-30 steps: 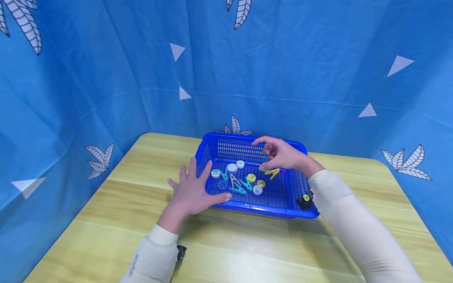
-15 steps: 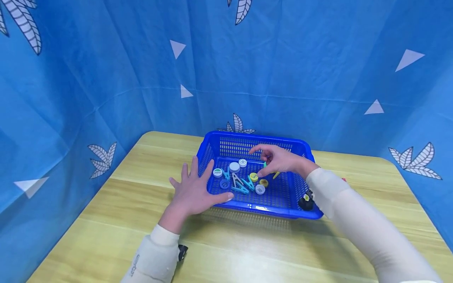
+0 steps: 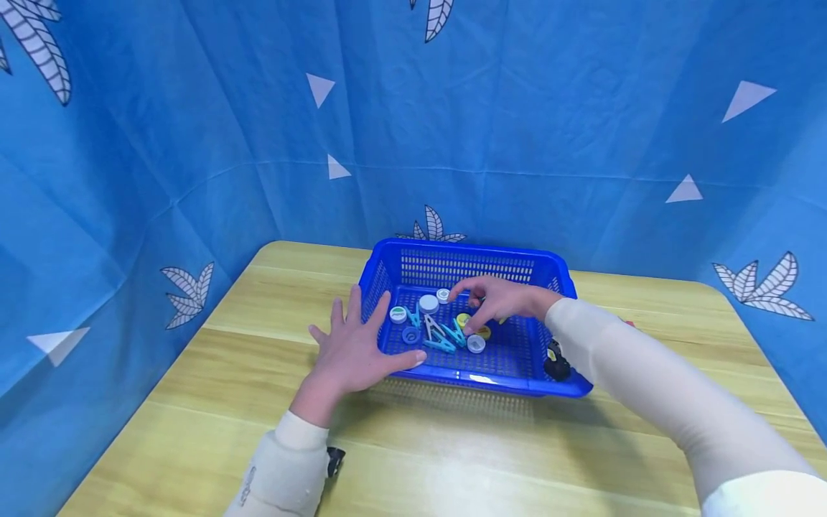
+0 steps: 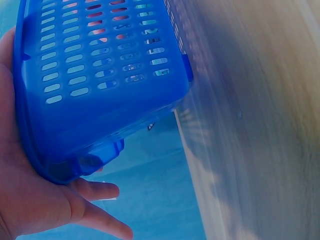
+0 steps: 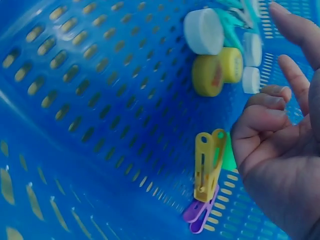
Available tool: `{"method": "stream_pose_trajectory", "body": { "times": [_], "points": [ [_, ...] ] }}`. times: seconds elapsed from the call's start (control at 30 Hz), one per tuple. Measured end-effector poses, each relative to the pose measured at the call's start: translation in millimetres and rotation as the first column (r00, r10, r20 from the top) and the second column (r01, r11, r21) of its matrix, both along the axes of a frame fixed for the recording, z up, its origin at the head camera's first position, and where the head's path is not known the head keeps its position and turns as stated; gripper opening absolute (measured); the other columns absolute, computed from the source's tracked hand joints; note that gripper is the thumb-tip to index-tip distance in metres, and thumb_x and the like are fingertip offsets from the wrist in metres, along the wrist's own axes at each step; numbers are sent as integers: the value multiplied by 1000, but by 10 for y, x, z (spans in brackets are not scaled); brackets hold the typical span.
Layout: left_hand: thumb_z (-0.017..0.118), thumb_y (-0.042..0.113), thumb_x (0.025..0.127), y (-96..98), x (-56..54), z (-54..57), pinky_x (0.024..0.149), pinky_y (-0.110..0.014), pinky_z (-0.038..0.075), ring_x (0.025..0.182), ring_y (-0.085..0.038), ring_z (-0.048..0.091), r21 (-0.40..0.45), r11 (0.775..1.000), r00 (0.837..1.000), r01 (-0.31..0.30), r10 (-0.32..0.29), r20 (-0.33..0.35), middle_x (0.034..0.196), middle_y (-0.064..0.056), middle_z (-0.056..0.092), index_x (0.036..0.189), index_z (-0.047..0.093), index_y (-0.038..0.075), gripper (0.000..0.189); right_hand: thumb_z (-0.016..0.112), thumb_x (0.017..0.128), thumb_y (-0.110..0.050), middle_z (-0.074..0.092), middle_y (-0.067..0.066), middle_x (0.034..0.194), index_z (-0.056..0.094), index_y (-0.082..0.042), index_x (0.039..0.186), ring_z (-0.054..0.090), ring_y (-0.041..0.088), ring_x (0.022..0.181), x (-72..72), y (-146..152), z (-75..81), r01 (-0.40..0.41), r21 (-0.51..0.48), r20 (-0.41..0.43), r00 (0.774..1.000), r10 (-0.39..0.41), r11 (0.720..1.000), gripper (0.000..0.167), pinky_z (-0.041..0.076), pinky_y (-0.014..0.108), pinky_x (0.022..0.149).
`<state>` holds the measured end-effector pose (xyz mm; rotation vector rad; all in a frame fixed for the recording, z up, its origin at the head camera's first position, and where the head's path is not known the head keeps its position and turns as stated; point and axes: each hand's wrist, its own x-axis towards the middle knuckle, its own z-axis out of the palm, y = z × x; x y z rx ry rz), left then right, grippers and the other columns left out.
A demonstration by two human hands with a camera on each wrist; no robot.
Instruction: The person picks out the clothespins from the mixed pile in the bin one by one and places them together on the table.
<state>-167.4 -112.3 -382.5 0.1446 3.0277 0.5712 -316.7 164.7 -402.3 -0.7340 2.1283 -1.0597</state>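
A blue plastic basket (image 3: 497,383) with slotted walls holds several bottle caps and clothespins. My left hand (image 3: 352,352) lies with fingers spread over its front left corner; in the left wrist view the palm presses on the rim. Inside the basket, my right hand (image 3: 504,296) reaches down with thumb and index finger apart, its other fingers curled and nothing between them. Its thumb tip overlaps a teal clothespin (image 3: 455,333) near a white cap (image 3: 475,344). A yellow clothespin (image 5: 206,170), a purple one (image 5: 200,216) and a green one (image 5: 230,154) lie below that hand.
More caps sit at the basket's left: white (image 3: 428,304), green-topped (image 3: 398,314) and blue (image 3: 410,335). A small red thing (image 3: 629,323) shows beyond the right sleeve on the wooden table (image 3: 213,402). A blue patterned curtain (image 3: 413,129) hangs behind and to the left.
My right hand has moved left and lower over the middle of the basket, now covering parts of the yellow caps and clothespins. The left hand stays on the basket corner.
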Motion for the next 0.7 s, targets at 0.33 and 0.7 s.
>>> {"method": "stream_pose_trajectory", "body": {
  "times": [0.33,0.7],
  "points": [
    [50,94,67,3,-7,21,95,-85,-4,145,-52,-9,8,1000,1000,-2,2,3,165,-19,-7,162,16,28,121,90,72,-14,44,10,86,64,-11,125,42,25,77,-3,-50,-20,7,84,-39,999,-3,996,59,39,33,60],
    [51,93,68,8,7,41,94,-85,-4,145,-52,-10,10,1000,1000,2,-2,14,165,-20,-7,162,16,27,120,93,65,-13,51,6,77,65,-12,114,51,20,68,14,-125,-86,-60,162,-122,989,80,985,57,44,30,57]
  ]
}}
